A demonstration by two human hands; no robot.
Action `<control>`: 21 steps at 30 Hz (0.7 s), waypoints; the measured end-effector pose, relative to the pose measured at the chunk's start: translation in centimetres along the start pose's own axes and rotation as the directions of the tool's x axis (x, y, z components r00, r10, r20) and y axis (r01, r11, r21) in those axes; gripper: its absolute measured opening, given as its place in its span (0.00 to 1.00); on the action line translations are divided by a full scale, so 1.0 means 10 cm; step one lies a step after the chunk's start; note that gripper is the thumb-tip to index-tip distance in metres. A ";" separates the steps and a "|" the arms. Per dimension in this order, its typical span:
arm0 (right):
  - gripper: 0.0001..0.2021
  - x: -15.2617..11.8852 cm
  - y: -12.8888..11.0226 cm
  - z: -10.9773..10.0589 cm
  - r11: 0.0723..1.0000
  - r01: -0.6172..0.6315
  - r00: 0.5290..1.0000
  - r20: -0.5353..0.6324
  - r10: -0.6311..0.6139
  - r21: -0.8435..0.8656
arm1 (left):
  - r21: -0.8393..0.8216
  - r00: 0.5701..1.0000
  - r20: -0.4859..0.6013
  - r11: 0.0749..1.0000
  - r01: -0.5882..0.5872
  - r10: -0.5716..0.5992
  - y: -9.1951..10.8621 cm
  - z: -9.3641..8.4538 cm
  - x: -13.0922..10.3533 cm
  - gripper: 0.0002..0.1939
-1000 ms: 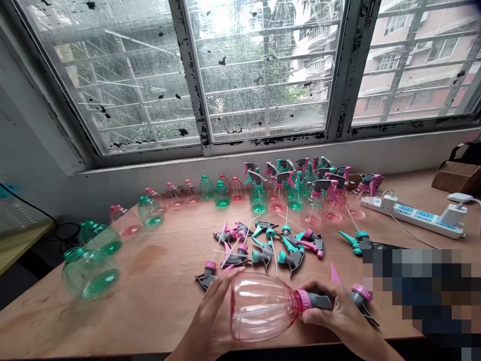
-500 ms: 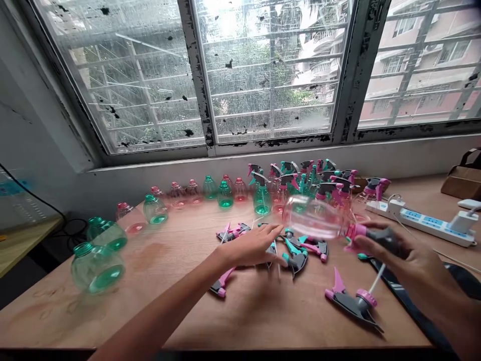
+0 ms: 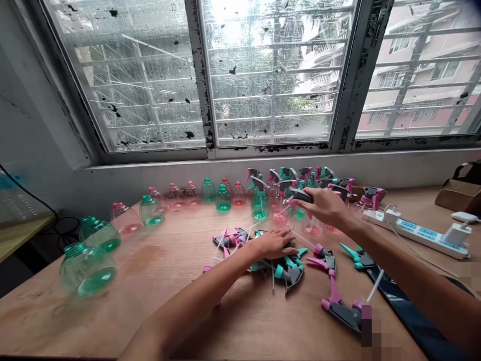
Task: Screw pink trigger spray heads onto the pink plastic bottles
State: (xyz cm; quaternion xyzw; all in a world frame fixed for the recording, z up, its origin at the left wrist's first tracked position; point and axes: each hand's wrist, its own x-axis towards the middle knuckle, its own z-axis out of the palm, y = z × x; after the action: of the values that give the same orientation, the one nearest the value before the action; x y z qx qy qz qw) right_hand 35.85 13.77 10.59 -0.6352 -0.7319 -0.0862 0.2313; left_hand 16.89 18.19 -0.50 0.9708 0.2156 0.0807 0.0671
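Note:
My right hand (image 3: 326,204) is closed on the dark grey head of a pink spray bottle (image 3: 313,226), which it holds upright at the front of a group of fitted spray bottles; my fingers cover part of the head. My left hand (image 3: 276,244) lies with fingers stretched out over a pile of loose spray heads. Under and beside it are teal and grey spray heads (image 3: 292,273). Pink and grey ones (image 3: 230,239) lie to its left. Two more pink spray heads, one (image 3: 326,261) behind the other (image 3: 343,311), rest to the right.
Open green bottles (image 3: 88,273) and pink bottles (image 3: 126,218) without heads stand in a curved row along the left and back. A green spray bottle (image 3: 260,203) stands by the window. To the right are a white power strip (image 3: 417,233), its cable, a brown box (image 3: 460,190) and a dark strap-like item (image 3: 409,311).
My right hand has carried the pink spray bottle left and back, turning it from lying sideways to upright among the others. My left hand has come down onto the spray-head pile.

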 end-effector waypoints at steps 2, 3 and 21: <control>0.16 0.14 -0.04 0.07 0.999 -0.010 0.999 0.043 0.012 -0.045 | -0.003 0.999 -0.002 0.999 -0.041 0.041 0.01 0.00 -0.09 0.20; 0.16 0.20 -0.06 0.10 0.998 -0.016 0.998 0.067 0.021 -0.067 | -0.006 0.998 -0.001 0.998 -0.059 0.059 0.02 0.00 -0.13 0.21; 0.13 0.51 -0.23 0.25 0.954 -0.040 0.970 0.216 0.108 -0.297 | 0.081 0.983 -0.071 0.983 -0.164 0.170 0.04 -0.03 -0.25 0.21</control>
State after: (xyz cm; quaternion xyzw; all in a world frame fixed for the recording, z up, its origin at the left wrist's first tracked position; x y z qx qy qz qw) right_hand 32.60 18.94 11.04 -0.6951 -0.7085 -0.1097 0.0524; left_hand 14.76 16.82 -0.44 0.9835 0.1385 0.1157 0.0154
